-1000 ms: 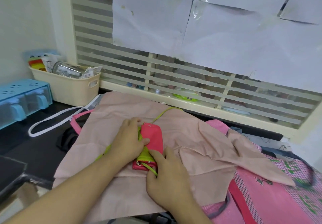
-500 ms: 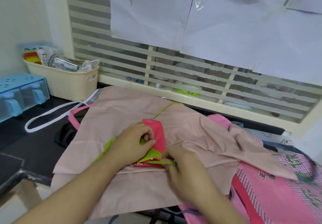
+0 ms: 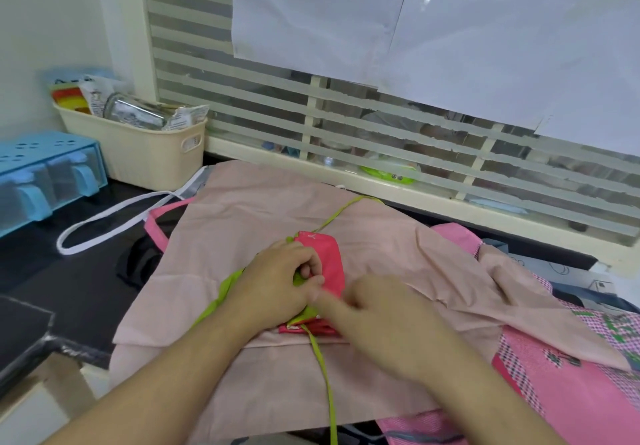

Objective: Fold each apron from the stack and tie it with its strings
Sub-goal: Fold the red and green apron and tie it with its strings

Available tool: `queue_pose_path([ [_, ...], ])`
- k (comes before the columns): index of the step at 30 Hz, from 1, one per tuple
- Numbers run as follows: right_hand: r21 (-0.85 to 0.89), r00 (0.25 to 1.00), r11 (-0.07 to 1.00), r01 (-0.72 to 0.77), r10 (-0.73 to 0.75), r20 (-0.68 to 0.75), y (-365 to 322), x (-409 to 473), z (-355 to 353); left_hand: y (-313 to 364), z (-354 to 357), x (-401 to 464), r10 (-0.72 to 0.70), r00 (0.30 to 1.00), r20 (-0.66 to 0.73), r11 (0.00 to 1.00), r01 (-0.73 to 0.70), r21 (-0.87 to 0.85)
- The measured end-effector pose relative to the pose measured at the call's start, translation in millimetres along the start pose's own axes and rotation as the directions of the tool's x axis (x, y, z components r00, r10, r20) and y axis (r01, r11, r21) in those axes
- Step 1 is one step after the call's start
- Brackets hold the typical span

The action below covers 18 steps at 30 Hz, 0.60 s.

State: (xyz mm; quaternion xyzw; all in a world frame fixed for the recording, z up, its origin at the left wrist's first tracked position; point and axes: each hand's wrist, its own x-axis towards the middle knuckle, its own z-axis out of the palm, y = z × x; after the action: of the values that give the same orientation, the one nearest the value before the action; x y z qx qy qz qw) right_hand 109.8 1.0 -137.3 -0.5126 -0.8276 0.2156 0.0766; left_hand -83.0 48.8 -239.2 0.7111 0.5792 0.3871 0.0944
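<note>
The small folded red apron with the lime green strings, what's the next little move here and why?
Probably draw the lime green string across the folded red apron bundle to wrap it. The left hand grips the bundle's edge on the pale pink cloth, the right hand works at its near corner, and one string trails loose toward the person while another runs off behind, so nothing looks tied yet.

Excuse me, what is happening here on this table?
A person is tying up a small folded red apron on top of a spread pale pink apron. The left hand grips the bundle, and the right hand works its green string, which is not knotted yet.
</note>
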Motion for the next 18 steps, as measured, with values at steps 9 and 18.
queue_pose_path([
  [9, -0.089, 0.996, 0.992, 0.085, -0.084, 0.014, -5.6, -19.2, 46.3, 0.5, 0.7, 0.3, 0.004, 1.000, 0.010, 0.998, -0.004, 0.060],
  [18, -0.160, 0.978, 0.977, 0.142, -0.114, 0.173, -8.2, -44.9, 42.0, 2.1, -0.4, 0.2, -0.036, 0.999, 0.039, 0.998, 0.034, 0.045],
])
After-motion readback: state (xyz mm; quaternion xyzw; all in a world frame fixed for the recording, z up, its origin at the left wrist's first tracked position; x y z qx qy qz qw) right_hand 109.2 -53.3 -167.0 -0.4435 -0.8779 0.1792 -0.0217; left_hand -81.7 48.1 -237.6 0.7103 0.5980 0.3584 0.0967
